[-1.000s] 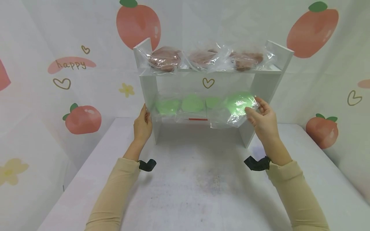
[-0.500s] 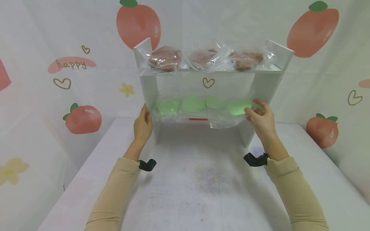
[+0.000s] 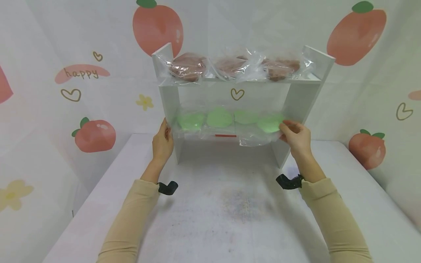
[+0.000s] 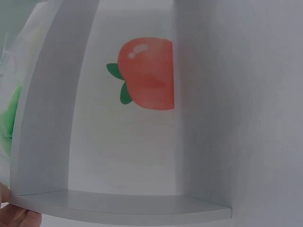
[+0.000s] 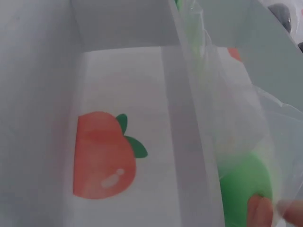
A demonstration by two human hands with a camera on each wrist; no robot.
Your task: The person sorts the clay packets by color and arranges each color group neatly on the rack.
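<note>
My left hand (image 3: 162,144) grips the left side panel of a white two-tier shelf (image 3: 169,104); in the left wrist view its fingers (image 4: 21,217) wrap the panel's edge. On the lower tier lie several flat green rounds in clear plastic bags. My right hand (image 3: 297,137) is at the right end of that tier, thumb and fingers pinching the edge of the rightmost bagged green round (image 3: 270,123). In the right wrist view, blurred fingertips (image 5: 261,212) touch that green round, with clear film around it.
Three clear bags of brownish-red pieces, such as the left bag (image 3: 188,67), lie on the upper tier. A red strip (image 3: 225,135) shows at the lower tier's front edge. The shelf stands on a white table (image 3: 210,204) before a fruit-printed backdrop (image 3: 236,22).
The rightmost bagged green round has gone from tilted up in my right hand to lying flat on the lower tier. My right hand has come slightly lower; my left hand has stayed put.
</note>
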